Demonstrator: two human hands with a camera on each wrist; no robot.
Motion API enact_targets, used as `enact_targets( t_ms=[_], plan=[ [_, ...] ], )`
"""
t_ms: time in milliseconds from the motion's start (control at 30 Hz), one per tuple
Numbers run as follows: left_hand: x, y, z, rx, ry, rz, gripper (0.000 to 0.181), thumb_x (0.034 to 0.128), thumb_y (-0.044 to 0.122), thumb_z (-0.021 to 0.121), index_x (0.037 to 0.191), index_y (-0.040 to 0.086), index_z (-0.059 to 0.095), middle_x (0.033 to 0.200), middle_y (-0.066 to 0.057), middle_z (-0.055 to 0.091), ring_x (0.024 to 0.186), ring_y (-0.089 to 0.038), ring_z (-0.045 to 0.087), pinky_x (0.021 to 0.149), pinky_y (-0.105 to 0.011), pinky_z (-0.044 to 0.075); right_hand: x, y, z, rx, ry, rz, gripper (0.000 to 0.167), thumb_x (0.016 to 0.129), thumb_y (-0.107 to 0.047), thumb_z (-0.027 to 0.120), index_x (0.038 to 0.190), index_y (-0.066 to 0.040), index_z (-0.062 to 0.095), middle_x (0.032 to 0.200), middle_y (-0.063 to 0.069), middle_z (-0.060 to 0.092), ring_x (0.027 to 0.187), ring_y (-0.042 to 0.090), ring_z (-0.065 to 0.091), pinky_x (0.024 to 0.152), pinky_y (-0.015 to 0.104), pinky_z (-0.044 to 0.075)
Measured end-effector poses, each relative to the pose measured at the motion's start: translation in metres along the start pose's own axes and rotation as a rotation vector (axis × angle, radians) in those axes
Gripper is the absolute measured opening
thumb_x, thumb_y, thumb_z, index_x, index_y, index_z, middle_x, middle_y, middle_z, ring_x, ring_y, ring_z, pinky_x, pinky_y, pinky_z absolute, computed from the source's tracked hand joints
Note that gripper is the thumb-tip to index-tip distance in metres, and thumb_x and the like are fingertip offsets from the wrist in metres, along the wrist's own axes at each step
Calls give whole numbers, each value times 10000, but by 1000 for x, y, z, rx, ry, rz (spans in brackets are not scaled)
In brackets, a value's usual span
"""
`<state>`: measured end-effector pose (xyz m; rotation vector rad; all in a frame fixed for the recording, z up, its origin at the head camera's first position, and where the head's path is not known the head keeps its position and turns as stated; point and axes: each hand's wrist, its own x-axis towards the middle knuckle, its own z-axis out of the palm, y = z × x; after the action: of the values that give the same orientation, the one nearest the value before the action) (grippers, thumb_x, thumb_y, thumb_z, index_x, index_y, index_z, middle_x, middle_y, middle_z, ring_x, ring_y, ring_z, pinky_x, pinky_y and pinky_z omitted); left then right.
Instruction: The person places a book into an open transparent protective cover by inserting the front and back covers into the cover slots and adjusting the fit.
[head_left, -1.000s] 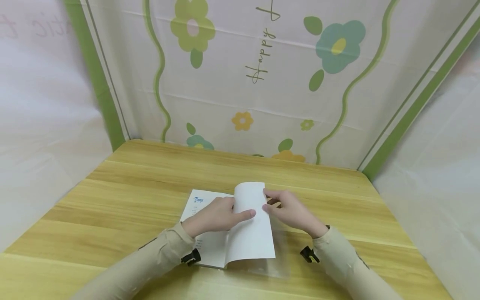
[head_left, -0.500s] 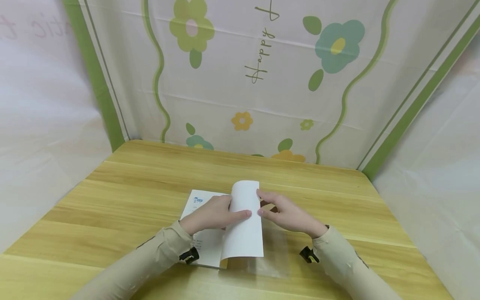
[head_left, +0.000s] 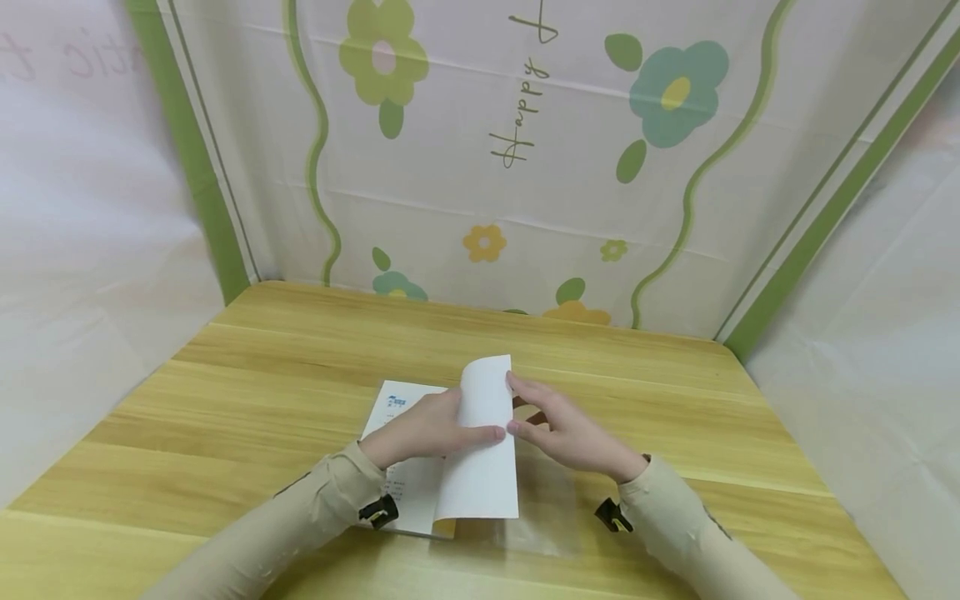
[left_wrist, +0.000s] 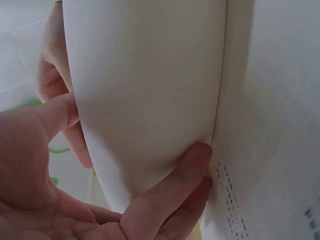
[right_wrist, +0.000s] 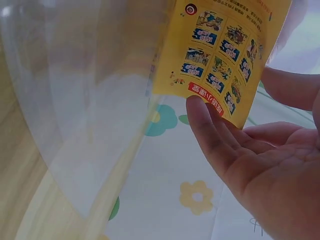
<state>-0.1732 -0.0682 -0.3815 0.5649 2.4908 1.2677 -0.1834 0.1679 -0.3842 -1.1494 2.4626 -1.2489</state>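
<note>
Left grip (head_left: 429,430) holding a curved white leaf (head_left: 482,483) between thumb and fingers; right grip (head_left: 573,431) pinching its free edge; booklet (head_left: 418,496) below, lying on the bench (head_left: 300,367), clear plastic sheet (head_left: 549,521) at its right; beyond, flowered cloth (head_left: 450,167)

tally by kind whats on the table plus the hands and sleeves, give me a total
Book, left hand and right hand on it: 1 book
Clear plastic sheet: 1
Hands: 2 (left hand, right hand)
Sleeves: 2 (left sleeve, right sleeve)
Total: 6
</note>
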Motion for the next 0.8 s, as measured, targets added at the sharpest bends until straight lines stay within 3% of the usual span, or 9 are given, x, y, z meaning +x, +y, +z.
enact_targets(
  t_ms=[400, 800],
  plan=[
    [0, -1, 0, -6, 20, -32, 869, 818, 477, 763, 1408, -23, 368, 989, -104, 612, 739, -187, 643, 585, -352, 556, 3, 3, 6, -53, 25, -87, 658, 980, -75, 610, 1509, 72, 247, 1507, 173, 379, 1180, 262, 543, 869, 324, 542],
    [0, -5, 0, -41, 31, -27, 883, 797, 425, 789, 1409, -43, 360, 1024, -115, 608, 773, -202, 640, 601, -363, 554, 1, 4, 8, -18, 5, -51, 725, 953, -15, 633, 1537, 28, 205, 1455, 160, 440, 1170, 305, 552, 875, 362, 541]
  ],
)
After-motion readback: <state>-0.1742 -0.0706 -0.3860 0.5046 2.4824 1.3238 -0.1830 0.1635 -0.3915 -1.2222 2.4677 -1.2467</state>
